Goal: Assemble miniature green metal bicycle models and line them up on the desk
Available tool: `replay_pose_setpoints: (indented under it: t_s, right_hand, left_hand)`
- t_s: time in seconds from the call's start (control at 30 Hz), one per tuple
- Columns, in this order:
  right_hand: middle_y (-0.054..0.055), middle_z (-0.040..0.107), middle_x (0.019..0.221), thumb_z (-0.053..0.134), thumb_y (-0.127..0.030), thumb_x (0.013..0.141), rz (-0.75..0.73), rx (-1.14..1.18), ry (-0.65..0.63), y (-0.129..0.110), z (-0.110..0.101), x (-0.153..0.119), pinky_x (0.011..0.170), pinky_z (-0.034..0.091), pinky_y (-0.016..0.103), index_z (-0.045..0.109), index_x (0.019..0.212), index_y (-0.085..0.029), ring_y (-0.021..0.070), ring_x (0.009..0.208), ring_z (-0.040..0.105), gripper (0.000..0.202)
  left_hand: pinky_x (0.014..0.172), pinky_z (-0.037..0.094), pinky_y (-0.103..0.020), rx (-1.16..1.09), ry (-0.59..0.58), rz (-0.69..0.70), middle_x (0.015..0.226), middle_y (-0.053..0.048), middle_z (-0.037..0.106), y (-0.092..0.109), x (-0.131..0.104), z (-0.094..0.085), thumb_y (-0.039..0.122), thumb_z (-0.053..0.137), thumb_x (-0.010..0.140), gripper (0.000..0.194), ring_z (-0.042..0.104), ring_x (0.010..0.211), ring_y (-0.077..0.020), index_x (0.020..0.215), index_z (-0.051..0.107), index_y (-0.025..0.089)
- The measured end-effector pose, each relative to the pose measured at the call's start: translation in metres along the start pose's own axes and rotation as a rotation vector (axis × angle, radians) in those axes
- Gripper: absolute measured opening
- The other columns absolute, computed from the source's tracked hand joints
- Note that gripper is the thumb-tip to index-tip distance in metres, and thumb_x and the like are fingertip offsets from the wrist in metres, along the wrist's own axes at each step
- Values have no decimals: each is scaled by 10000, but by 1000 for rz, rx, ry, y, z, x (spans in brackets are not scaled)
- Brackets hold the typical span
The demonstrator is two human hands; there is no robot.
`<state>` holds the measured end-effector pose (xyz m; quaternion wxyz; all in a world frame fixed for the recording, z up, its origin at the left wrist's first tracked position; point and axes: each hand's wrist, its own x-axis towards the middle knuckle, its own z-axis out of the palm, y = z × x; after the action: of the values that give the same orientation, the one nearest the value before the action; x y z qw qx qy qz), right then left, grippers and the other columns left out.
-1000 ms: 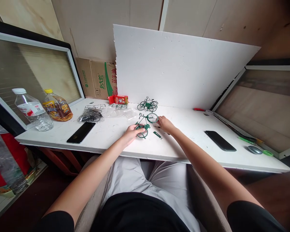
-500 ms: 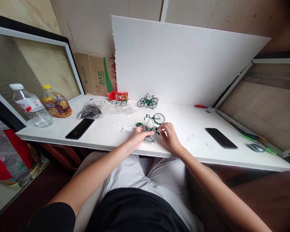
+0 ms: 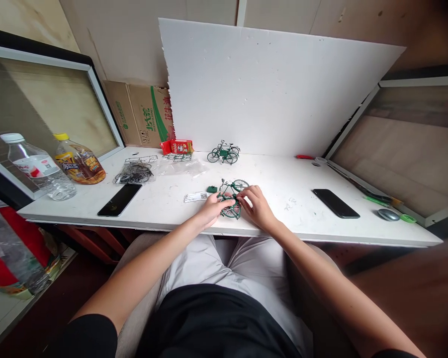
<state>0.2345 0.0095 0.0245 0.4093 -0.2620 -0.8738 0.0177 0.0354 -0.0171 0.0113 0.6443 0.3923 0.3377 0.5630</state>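
A small green model bicycle [image 3: 231, 211] is between my hands near the table's front edge, one wheel close to me and the other farther off. My left hand [image 3: 211, 209] grips its frame from the left, thumb lying over the near wheel. On the other side, my right hand [image 3: 256, 205] pinches at the bike's middle with thumb and forefinger; whether a small loose part is in that pinch cannot be made out. Beside the bike lie a small green box-shaped piece [image 3: 212, 189] and a white paper strip with a printed code [image 3: 196, 197].
Green model bicycles [image 3: 224, 153] stand at the back before a white board [image 3: 276, 89]. Phones lie left [image 3: 120, 200] and right [image 3: 335, 203]. Bottles [image 3: 80, 164], a bag of dark parts [image 3: 134, 173] and a red packet [image 3: 182, 146] occupy the left. A mouse [image 3: 388, 214] sits far right.
The model bicycle's far wheel has dropped lower and the bike is tilted differently. My right fingers have shifted slightly inward along it. The whole view has moved a little.
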Motion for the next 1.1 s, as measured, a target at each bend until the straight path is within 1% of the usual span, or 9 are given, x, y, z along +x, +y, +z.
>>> replay_pose_setpoints:
  t_s: [0.13,0.27,0.43,0.53,0.63,0.87,1.0,1.1]
  right_hand:
    - [97,667,1051,533,-212,1071,-2,0,-16,1,0,0,850,495,427,635,1058,-259,267,958,581,113]
    - [97,667,1029,538,-234,1074,-19,-18,-21,1,1,-1,853,499,433,652,1072,-254,266,948,574,116]
    - [90,690,976,572,-274,1063,8,22,-11,5,1,-3,830,522,436,704,1079,-262,265,922,602,133]
    - [90,705,972,588,-301,1060,22,35,-6,7,1,-5,824,532,437,728,1078,-264,266,920,621,146]
    - [92,702,977,581,-315,1068,35,23,-10,8,3,-7,827,536,430,733,1081,-261,266,934,626,162]
    - [95,700,997,572,-290,1065,17,31,-16,7,3,-7,832,545,431,738,1132,-267,260,933,627,180]
    - [98,700,1014,574,-263,1051,0,49,-21,4,2,-7,847,556,448,741,1194,-272,264,947,634,220]
    - [96,697,1013,572,-253,1045,-1,54,-12,4,2,-7,853,560,450,742,1192,-277,267,961,637,226]
  left_hand:
    - [920,495,-381,-10,-4,-7,969,-58,731,0,2,0,210,919,675,377,685,913,-202,967,687,158]
    - [902,484,-373,-18,-2,-20,987,-55,720,-1,3,-1,212,913,673,370,678,935,-209,962,685,167]
    - [934,462,-352,15,-4,-25,1045,-59,727,-1,2,-2,223,915,675,372,660,1017,-212,965,686,182]
    - [941,465,-349,18,-29,-25,1055,-65,732,0,1,-1,226,913,678,379,659,1030,-215,984,696,176]
    - [943,469,-345,19,-29,-27,1061,-66,732,1,0,-1,208,900,681,372,663,1036,-215,994,701,170]
    - [941,463,-359,30,-6,-29,1064,-68,728,0,1,-2,211,893,688,351,666,1048,-229,976,693,178]
    - [982,442,-354,35,29,-40,1102,-64,745,0,2,-4,190,883,692,320,653,1125,-235,951,694,197]
    - [975,430,-338,45,43,-56,1125,-56,762,2,1,-3,167,885,672,338,643,1171,-242,951,701,213]
